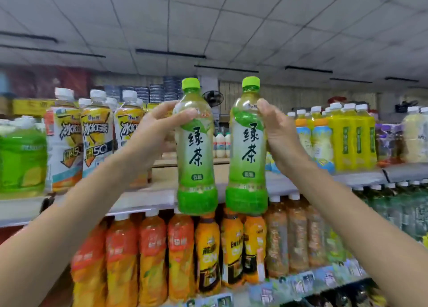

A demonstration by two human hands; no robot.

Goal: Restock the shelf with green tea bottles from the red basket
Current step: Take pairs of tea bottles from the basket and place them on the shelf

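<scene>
— Left hand [159, 126]?
— Raised to shelf height. Thumb lay across the front of the left bottle [196, 149] just under its shoulder, fingers curled behind. Firm hold.
— Right hand [281, 136]?
— Same, mirrored. It gripped the right bottle [247, 144] from the outer side, thumb tip up near the neck, fingers hidden behind the label.
— How did the two bottles sit?
— Both upright, green caps [190, 83] on, labels facing the camera. Side by side, a narrow gap between them, not touching.
— Where, against the shelf [141, 201]?
— Held in the air in front of its bare middle stretch. Iced-tea bottles [95, 133] stood to the left of that stretch, yellow bottles [352, 140] to the right. The bottles' bases hung below the shelf's front edge in view, overlapping the tops of the orange bottles [150, 260] on the row underneath.
— Resting on anything?
— No. Only the hands carried them.
</scene>
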